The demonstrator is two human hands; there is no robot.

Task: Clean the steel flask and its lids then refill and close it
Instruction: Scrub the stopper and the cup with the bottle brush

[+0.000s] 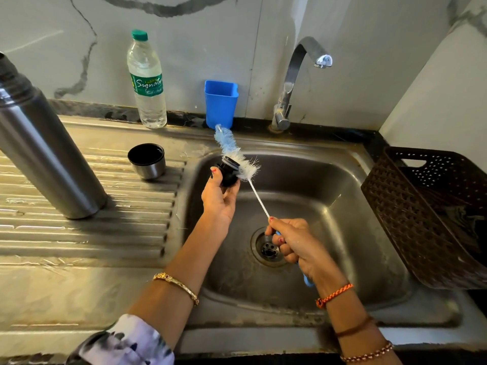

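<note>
The tall steel flask stands open on the ribbed drainboard at the left. Its steel cup lid sits mouth up to the right of it. Over the sink's back left corner, my left hand grips the black inner stopper. My right hand holds the blue handle of a bottle brush. The brush's blue and white bristles lie against the stopper's top.
The steel sink has a drain at its middle and a tap behind, not running. A water bottle and a blue plastic holder stand by the wall. A brown basket leans at the sink's right edge.
</note>
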